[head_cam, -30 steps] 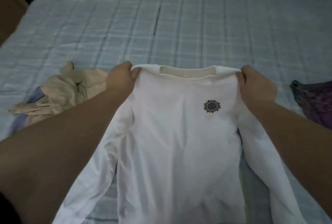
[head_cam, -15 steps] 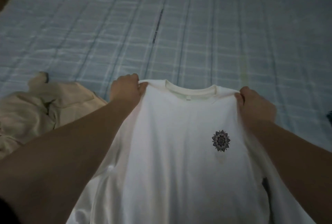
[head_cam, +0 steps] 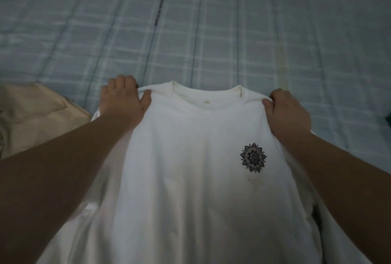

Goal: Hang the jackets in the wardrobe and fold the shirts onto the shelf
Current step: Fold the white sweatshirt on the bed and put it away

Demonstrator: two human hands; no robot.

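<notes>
The shirt [head_cam: 190,179] is white, front side up, with a dark flower print [head_cam: 253,157] on the chest. It is held out over the bed [head_cam: 232,30] with its collar away from the person; its lower part runs out of view at the bottom edge. Whether the body already rests on the bed cannot be told.

Left hand [head_cam: 123,100]: fingers curled, pinching the shirt at its shoulder seam. Right hand [head_cam: 288,113]: likewise curled, gripping the other shoulder. Both holds are at the very edge of the cloth.

Judged step: laying the shirt flat for folding. No wardrobe or shelf is in view.

Risks noted:
- The sleeves hang below the forearms, bunched. If the shirt is lowered so, they are likely to tuck beneath the body and spoil the fold.
- The edge holds are shallow; a sharp shake could pull a shoulder free and let one side drop.
- A beige garment [head_cam: 38,119] lies just beside the left sleeve. A careless lay-down could overlap it and drag it into the fold.
- Light is poor; creases may go unseen.
</notes>
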